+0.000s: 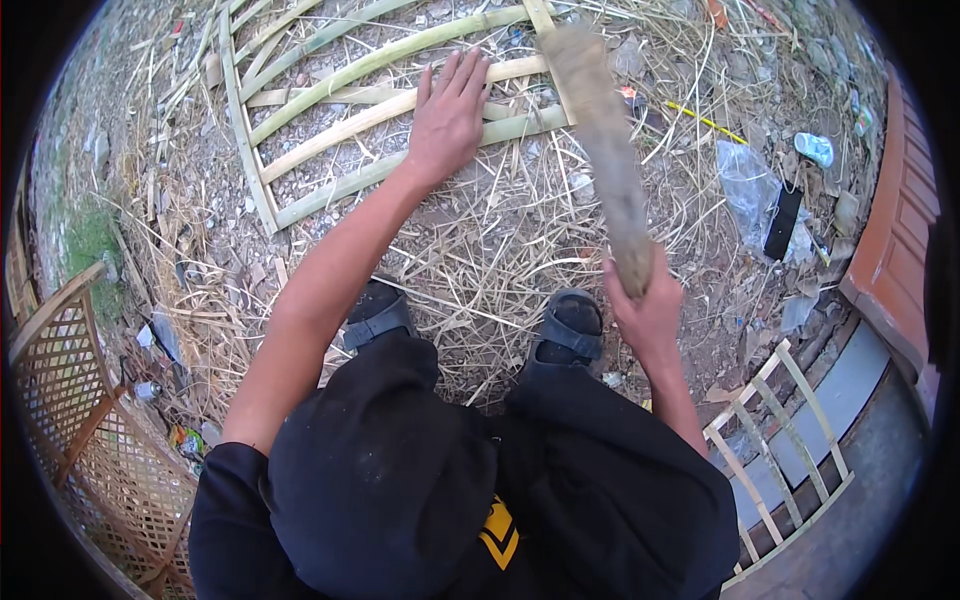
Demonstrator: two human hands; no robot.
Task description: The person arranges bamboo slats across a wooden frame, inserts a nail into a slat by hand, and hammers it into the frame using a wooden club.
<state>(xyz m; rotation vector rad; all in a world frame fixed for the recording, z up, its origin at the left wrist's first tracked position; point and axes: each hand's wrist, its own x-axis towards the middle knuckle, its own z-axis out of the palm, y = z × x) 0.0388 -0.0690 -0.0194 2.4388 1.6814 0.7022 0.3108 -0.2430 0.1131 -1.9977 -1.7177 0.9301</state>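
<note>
A panel of split bamboo slats (330, 135) lies on the ground ahead of me, with cross strips at its left and right ends. My left hand (450, 118) rests flat on its slats, fingers stretched out, near the right end. In my right hand (648, 305) is a thick wooden club (612, 165), gripped by its narrower end. The club's far end is smeared by motion and overlaps the panel's right cross strip (540, 14). Whether it touches the strip I cannot tell.
Bamboo shavings (480, 255) litter the ground around my sandals (568, 325). At the left stands a woven lattice panel (70, 375). To the right are a clear plastic bag (745, 185), a dark phone-like slab (783, 222), a reddish-brown ridged edge (895, 200) and a smaller slatted frame (780, 483).
</note>
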